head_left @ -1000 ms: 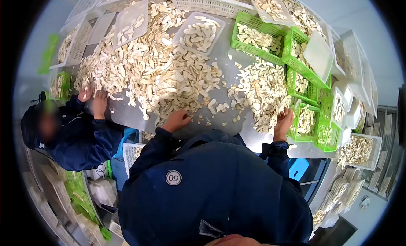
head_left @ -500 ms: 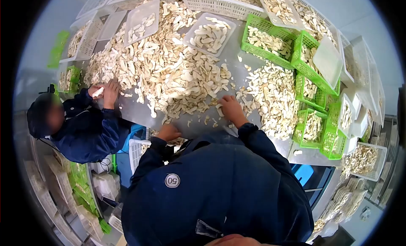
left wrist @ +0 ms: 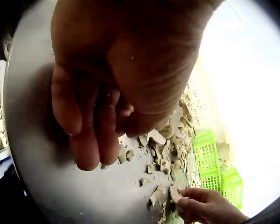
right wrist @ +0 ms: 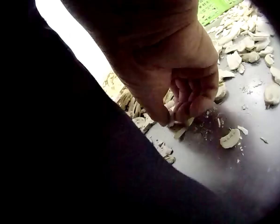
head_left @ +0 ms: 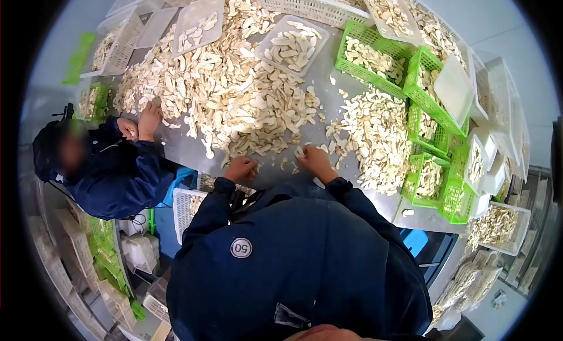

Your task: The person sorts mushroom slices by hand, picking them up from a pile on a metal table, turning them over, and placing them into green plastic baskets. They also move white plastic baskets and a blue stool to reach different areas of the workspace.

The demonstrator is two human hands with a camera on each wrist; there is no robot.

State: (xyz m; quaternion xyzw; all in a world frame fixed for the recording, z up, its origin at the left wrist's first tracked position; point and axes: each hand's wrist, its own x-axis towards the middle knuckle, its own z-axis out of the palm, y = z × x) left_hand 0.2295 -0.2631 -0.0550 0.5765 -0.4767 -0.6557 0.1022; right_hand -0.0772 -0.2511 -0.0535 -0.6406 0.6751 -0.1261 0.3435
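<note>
Pale sliced mushrooms, dry in look, form a large heap (head_left: 223, 100) on the metal table and a smaller heap (head_left: 378, 138) to its right. My right hand (head_left: 318, 163) is at the table's near side between the heaps. In the left wrist view its thumb and fingers pinch a mushroom slice (left wrist: 175, 194). My left hand (head_left: 240, 169) hovers low by the near edge of the large heap. Its fingers (left wrist: 86, 149) hang loosely bent with no slice visible in them. Small slices and crumbs (right wrist: 230, 138) lie scattered on the metal around both hands.
Green baskets (head_left: 346, 55) holding slices stand along the right side. A translucent tray (head_left: 321, 41) sits behind the heaps, and white crates (head_left: 316, 10) line the back. At left another person (head_left: 111, 182) works at the large heap. A white basket (head_left: 180, 215) stands below the table edge.
My right hand has come left from beside the green basket to the middle of the table, where it pinches a slice. My left hand drew back, then returned toward the heap's near edge.
</note>
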